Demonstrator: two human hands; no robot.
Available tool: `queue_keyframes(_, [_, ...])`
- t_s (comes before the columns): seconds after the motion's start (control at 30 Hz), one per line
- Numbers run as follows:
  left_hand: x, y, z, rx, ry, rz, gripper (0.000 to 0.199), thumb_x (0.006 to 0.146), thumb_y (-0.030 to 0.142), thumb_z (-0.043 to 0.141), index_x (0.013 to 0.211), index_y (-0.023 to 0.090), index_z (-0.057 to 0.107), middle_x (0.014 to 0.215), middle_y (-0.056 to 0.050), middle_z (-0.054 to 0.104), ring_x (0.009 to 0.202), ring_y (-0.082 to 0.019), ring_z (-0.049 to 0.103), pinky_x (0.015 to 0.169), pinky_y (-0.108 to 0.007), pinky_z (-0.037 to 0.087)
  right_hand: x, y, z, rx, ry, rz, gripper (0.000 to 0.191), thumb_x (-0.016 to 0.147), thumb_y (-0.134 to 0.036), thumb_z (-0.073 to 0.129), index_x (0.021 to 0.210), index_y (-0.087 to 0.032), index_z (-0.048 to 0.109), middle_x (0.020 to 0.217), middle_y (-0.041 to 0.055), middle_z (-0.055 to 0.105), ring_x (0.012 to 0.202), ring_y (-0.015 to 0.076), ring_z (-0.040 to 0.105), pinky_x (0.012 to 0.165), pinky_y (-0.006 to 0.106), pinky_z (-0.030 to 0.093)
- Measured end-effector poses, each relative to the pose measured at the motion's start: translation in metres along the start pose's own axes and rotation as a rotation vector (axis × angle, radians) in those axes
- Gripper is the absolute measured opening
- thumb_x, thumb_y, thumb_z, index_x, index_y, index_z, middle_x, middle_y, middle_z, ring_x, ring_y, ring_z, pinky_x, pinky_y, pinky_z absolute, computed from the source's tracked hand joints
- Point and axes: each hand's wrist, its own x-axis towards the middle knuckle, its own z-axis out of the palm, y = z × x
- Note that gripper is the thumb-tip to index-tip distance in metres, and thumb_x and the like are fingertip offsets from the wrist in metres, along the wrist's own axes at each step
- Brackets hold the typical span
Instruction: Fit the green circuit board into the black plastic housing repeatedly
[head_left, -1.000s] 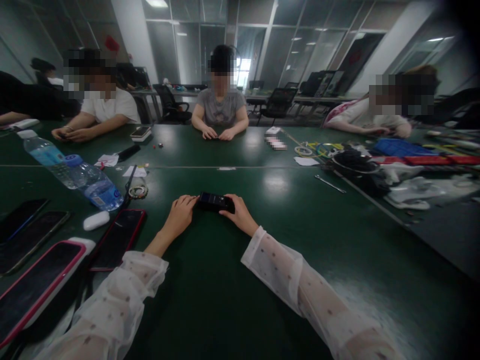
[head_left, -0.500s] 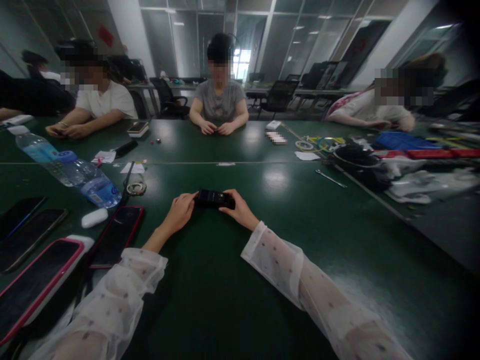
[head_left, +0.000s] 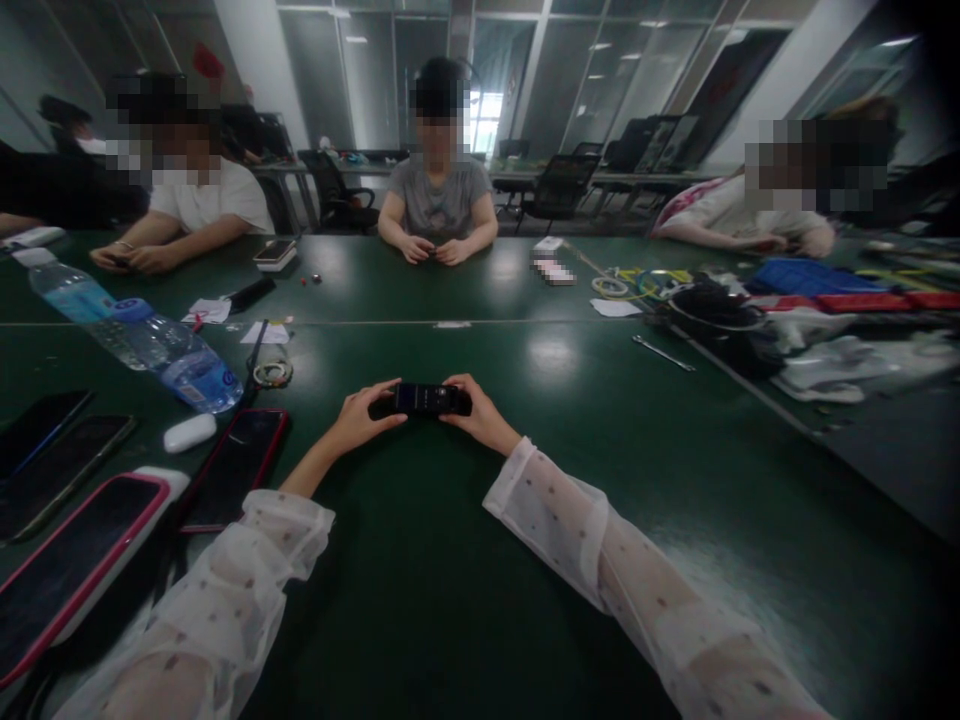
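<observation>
- Black and small, a slim device [head_left: 424, 398] lay crosswise at the middle of the green table [head_left: 465, 560], gripped at both ends.
- The left hand [head_left: 358, 418] pinched the device's left end, thumb stretched along the near edge and fingers curled over the far side.
- The right hand [head_left: 477, 414] closed on the right end in the same manner, fingers over the top; both wrists rested on the tabletop.
- Sheer white dotted sleeves covered both forearms.
- Left of the hands lay a phone with a red case [head_left: 234, 466], a white earbud case [head_left: 189, 432] just beside it, and two plastic water bottles [head_left: 161, 350] on their sides further back.
- More dark phones lay at the left edge, one in a pink case [head_left: 71, 565].
- Across the table sat a person in a grey shirt [head_left: 439, 205], hands together on the surface; another in a white shirt [head_left: 206, 200] sat to the left, and a third leaned over the table at far right.
- A wrench [head_left: 663, 355] lay well to the right, near a heap of cables and cloth [head_left: 750, 320].
</observation>
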Motion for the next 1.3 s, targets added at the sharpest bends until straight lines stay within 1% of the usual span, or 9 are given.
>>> queue_keyframes(0.13, [-0.001, 0.002, -0.001, -0.017, -0.007, 0.014, 0.069, 0.083, 0.05, 0.068, 0.144, 0.03, 0.045, 0.134, -0.01, 0.061, 0.123, -0.029, 0.058, 0.11, -0.056, 0.035, 0.0, -0.001, -0.002, 0.031, -0.015, 0.037, 0.05, 0.075, -0.019, 0.077, 0.116, -0.028, 0.049, 0.114, 0.0033, 0.06, 0.11, 0.0262, 0.058, 0.098, 0.048, 0.045])
queue_keyframes(0.33, [-0.001, 0.002, -0.001, -0.03, -0.01, 0.013, 0.066, 0.084, 0.049, 0.066, 0.144, 0.031, 0.046, 0.137, -0.01, 0.06, 0.123, -0.029, 0.059, 0.109, -0.054, 0.038, 0.0, -0.003, -0.002, 0.075, -0.008, 0.022, 0.049, 0.074, -0.018, 0.076, 0.115, -0.026, 0.049, 0.114, 0.0038, 0.061, 0.11, 0.0256, 0.059, 0.1, 0.048, 0.044])
queue_keyframes(0.47, [0.0, 0.002, -0.001, -0.046, -0.016, 0.013, 0.066, 0.082, 0.049, 0.068, 0.142, 0.031, 0.048, 0.138, -0.009, 0.06, 0.124, -0.028, 0.059, 0.109, -0.053, 0.039, 0.0, -0.004, -0.003, 0.095, -0.023, 0.006, 0.049, 0.075, -0.016, 0.074, 0.114, -0.026, 0.047, 0.113, 0.0034, 0.06, 0.11, 0.0253, 0.059, 0.1, 0.047, 0.044])
queue_keyframes(0.63, [-0.001, 0.007, -0.003, -0.066, -0.028, -0.018, 0.064, 0.08, 0.046, 0.071, 0.139, 0.031, 0.051, 0.137, -0.009, 0.061, 0.125, -0.03, 0.058, 0.11, -0.056, 0.037, 0.0, -0.008, -0.005, 0.156, -0.057, -0.01, 0.047, 0.076, -0.015, 0.072, 0.114, -0.025, 0.046, 0.11, 0.0028, 0.058, 0.106, 0.0237, 0.061, 0.098, 0.046, 0.046])
queue_keyframes(0.83, [-0.001, 0.009, -0.005, -0.125, -0.053, -0.023, 0.064, 0.08, 0.046, 0.071, 0.139, 0.03, 0.051, 0.138, -0.009, 0.06, 0.125, -0.029, 0.058, 0.11, -0.055, 0.037, 0.0, -0.011, -0.007, 0.167, -0.074, 0.01, 0.047, 0.077, -0.014, 0.072, 0.114, -0.026, 0.046, 0.104, 0.0018, 0.059, 0.104, 0.0239, 0.062, 0.098, 0.048, 0.047])
queue_keyframes(0.93, [-0.001, 0.007, -0.005, -0.144, -0.063, -0.018, 0.064, 0.08, 0.047, 0.071, 0.139, 0.031, 0.051, 0.139, -0.009, 0.059, 0.126, -0.028, 0.057, 0.11, -0.054, 0.038, 0.0, -0.009, -0.007, 0.171, -0.076, -0.001, 0.048, 0.078, -0.015, 0.072, 0.116, -0.026, 0.046, 0.108, 0.0026, 0.06, 0.107, 0.0238, 0.062, 0.1, 0.048, 0.047])
queue_keyframes(1.07, [0.0, 0.004, -0.005, -0.174, -0.058, -0.026, 0.063, 0.081, 0.047, 0.07, 0.139, 0.029, 0.051, 0.137, -0.009, 0.06, 0.125, -0.027, 0.058, 0.108, -0.052, 0.041, 0.0, -0.003, -0.005, 0.162, -0.063, 0.009, 0.056, 0.078, -0.017, 0.074, 0.125, -0.028, 0.046, 0.119, 0.0042, 0.06, 0.115, 0.0244, 0.06, 0.104, 0.051, 0.044])
queue_keyframes(1.2, [0.0, 0.003, -0.005, -0.203, -0.057, -0.022, 0.062, 0.08, 0.046, 0.071, 0.136, 0.029, 0.052, 0.136, -0.009, 0.06, 0.125, -0.027, 0.057, 0.109, -0.052, 0.04, 0.001, 0.001, -0.004, 0.104, -0.07, 0.003, 0.051, 0.078, -0.02, 0.075, 0.124, -0.028, 0.054, 0.126, 0.0046, 0.06, 0.122, 0.0251, 0.057, 0.107, 0.052, 0.042])
queue_keyframes(1.3, [-0.001, 0.004, -0.006, -0.226, -0.061, -0.009, 0.061, 0.08, 0.045, 0.072, 0.136, 0.028, 0.053, 0.135, -0.009, 0.061, 0.125, -0.026, 0.057, 0.11, -0.052, 0.04, 0.002, 0.003, -0.003, 0.128, -0.076, 0.0, 0.052, 0.079, -0.021, 0.075, 0.126, -0.029, 0.054, 0.127, 0.0042, 0.06, 0.122, 0.0242, 0.057, 0.108, 0.051, 0.042])
